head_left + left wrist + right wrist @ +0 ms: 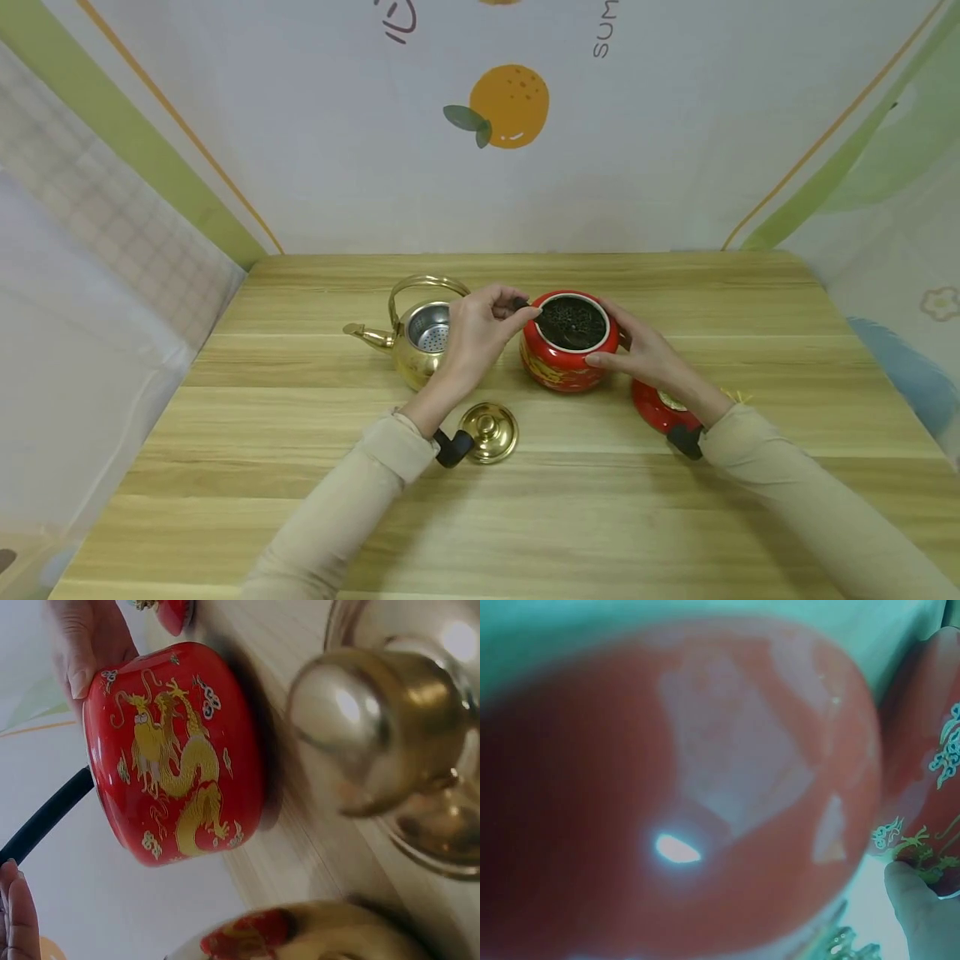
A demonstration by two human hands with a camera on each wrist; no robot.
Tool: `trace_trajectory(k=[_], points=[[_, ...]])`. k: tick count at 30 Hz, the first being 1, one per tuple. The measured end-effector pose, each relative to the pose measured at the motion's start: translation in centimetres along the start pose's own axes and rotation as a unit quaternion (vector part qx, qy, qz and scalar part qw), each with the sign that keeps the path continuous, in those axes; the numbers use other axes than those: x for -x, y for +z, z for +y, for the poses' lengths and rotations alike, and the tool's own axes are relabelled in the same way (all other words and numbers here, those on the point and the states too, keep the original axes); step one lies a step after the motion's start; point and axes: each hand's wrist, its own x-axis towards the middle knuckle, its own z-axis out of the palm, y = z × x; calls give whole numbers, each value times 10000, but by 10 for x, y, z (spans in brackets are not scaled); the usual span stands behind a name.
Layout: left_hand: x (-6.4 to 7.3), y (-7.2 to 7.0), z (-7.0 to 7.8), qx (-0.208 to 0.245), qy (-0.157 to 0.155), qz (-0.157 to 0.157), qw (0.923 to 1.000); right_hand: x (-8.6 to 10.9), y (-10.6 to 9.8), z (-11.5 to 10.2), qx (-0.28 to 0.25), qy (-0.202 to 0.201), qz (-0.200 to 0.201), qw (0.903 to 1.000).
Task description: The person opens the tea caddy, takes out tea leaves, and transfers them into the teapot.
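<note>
A red jar [562, 377] with a gold dragon and a white rim stands upright, full of dark, twisted tea leaves [576, 321]. Against its right side rests my right hand [651, 360], gripping it with the thumb near the rim. My left hand [480, 333] pinches a slim dark handle [49, 814] over the jar's left edge; it slants into the mouth, its far end hidden by the jar wall in the left wrist view. Behind my left hand is a brass teapot [412, 365], its top uncovered, with a perforated metal strainer [431, 333] inside.
The round brass lid [489, 433] lies beside my left wrist, in front of the teapot. Under my right forearm sits the red jar lid [651, 407], large and blurred in the right wrist view. A printed cloth [637, 167] rises behind the wooden table [570, 517].
</note>
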Motion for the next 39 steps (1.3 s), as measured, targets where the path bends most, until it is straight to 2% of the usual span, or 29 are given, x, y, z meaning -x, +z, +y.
trace_trajectory(k=[4, 12, 25, 29, 35, 39], points=[[2, 6, -5, -60, -154, -46, 9999, 0, 0, 0, -21, -7, -14, 10000], [5, 17, -14, -19, -196, -7, 9998, -1, 0, 0, -25, -56, -3, 10000], [8, 20, -20, -168, -473, -247, 9984, -1, -2, 1, -1, 6, -9, 10000], [10, 21, -21, -38, -635, -191, 9978, 0, -1, 1, -28, -6, -21, 10000], [12, 25, -25, 506, -985, -78, 9938, 0, 0, 2, 46, 13, -26, 10000], [13, 26, -24, 582, -1153, -45, 9916, 0, 0, 3, 77, 20, -9, 10000]])
